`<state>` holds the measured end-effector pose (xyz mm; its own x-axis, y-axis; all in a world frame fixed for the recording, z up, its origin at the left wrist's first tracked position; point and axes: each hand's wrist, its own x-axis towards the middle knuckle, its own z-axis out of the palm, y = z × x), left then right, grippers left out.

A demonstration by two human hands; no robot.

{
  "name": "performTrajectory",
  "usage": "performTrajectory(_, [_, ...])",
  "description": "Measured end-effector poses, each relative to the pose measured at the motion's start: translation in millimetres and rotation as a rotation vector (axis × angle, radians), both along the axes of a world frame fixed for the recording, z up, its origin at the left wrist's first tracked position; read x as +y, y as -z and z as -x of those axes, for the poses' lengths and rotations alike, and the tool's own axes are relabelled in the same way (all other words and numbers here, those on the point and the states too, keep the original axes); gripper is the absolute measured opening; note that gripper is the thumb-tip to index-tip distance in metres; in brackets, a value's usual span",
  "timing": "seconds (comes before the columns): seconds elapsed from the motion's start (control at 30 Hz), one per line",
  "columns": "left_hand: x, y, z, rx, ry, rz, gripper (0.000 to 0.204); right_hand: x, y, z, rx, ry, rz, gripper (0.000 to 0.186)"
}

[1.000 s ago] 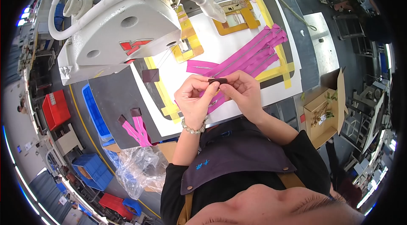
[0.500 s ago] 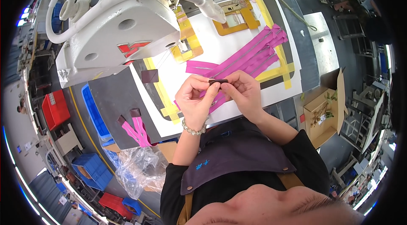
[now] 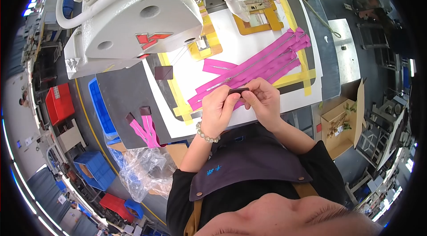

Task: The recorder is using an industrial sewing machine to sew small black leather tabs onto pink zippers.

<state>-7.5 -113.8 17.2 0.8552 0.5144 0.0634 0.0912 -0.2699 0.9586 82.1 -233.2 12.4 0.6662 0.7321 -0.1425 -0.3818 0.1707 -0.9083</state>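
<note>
Between my left hand (image 3: 218,108) and my right hand (image 3: 263,102) I pinch a small dark brown patch (image 3: 239,90), thumbs pressed on its near side and fingers behind. It is held just above the near part of the work surface. Beyond and under the hands lie several magenta zippers (image 3: 253,67) with metal teeth, fanned toward the far right. A square brown patch (image 3: 163,72) rests apart on the left of the white sheet (image 3: 231,27). Farther left, magenta zipper pieces (image 3: 147,130) with brown ends lie on the dark table.
A white sewing machine head (image 3: 133,18) with a thick white hose overhangs the far left. Yellow-taped clamp frames (image 3: 258,18) stand at the back. Crumpled clear plastic (image 3: 144,169) and a blue bin (image 3: 101,107) are left of me; an open cardboard box (image 3: 342,125) stands right.
My view has shifted slightly, so the table contents sit a little differently in the picture. Both hands still pinch the brown patch, which is now turned to show more of its face.
</note>
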Motion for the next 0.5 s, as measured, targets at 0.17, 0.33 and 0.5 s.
performTrajectory(0.17, [-1.0,-1.0,-0.8,-0.02,-0.024,-0.03,0.026,2.5,-2.9,1.4,0.01,0.031,0.005,0.006])
performTrajectory(0.33, [-0.5,0.4,-0.9,-0.046,-0.045,-0.072,0.027,4.0,-4.0,2.2,0.014,0.043,0.0,0.006])
performTrajectory(0.5, [1.7,-0.5,-0.8,-0.026,-0.05,-0.056,0.031,4.2,-4.1,2.5,0.022,0.026,0.03,0.006])
